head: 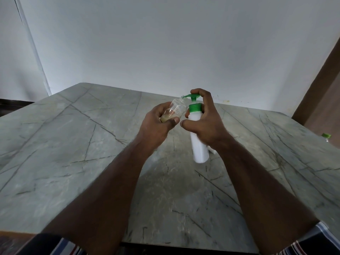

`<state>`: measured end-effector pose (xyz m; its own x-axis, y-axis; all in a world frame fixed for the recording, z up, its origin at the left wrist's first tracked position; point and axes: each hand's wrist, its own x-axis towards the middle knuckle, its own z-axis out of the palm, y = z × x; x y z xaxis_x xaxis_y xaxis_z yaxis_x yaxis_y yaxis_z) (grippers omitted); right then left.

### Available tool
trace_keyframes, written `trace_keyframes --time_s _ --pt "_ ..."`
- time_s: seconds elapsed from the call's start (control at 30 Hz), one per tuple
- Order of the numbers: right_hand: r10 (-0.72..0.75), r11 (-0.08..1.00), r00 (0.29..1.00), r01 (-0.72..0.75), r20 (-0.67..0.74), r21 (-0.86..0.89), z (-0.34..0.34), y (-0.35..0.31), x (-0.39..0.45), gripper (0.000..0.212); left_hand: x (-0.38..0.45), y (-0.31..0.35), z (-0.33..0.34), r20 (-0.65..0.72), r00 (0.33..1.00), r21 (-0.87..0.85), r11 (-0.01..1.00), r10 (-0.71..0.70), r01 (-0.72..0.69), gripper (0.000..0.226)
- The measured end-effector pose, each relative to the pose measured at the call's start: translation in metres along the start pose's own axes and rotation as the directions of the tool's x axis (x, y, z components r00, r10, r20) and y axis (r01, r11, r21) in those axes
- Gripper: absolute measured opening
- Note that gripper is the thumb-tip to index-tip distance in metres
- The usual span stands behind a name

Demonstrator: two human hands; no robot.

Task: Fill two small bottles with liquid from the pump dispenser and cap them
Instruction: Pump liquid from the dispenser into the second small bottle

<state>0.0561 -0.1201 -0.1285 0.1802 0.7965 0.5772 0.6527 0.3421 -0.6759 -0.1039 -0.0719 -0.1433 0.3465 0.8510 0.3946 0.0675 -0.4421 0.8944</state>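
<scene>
My right hand [204, 122] grips a white pump dispenser [199, 148] with a green collar and green pump head [192, 97], lifted above the table; one finger lies on top of the pump head. My left hand [158, 124] holds a small clear bottle [175, 109], tilted so its open mouth sits right at the green spout. A little yellowish liquid lies in the bottle's lower end, near my palm. A second small clear bottle with a green cap [326, 137] shows at the far right edge, partly cut off.
A grey marbled table [82, 153] with dark veins spreads below my arms. A small white object [211, 150] lies on it, mostly hidden behind the dispenser. A white wall stands behind, and a brown door frame [320, 85] rises at the right.
</scene>
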Motion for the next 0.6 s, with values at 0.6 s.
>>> trace_keyframes --time_s 0.6 --pt "-0.005 1.000 1.000 0.005 0.021 0.017 0.0009 0.0014 0.0004 0.092 0.0012 -0.0029 -0.0003 -0.008 1.000 -0.025 1.000 -0.009 0.009 0.051"
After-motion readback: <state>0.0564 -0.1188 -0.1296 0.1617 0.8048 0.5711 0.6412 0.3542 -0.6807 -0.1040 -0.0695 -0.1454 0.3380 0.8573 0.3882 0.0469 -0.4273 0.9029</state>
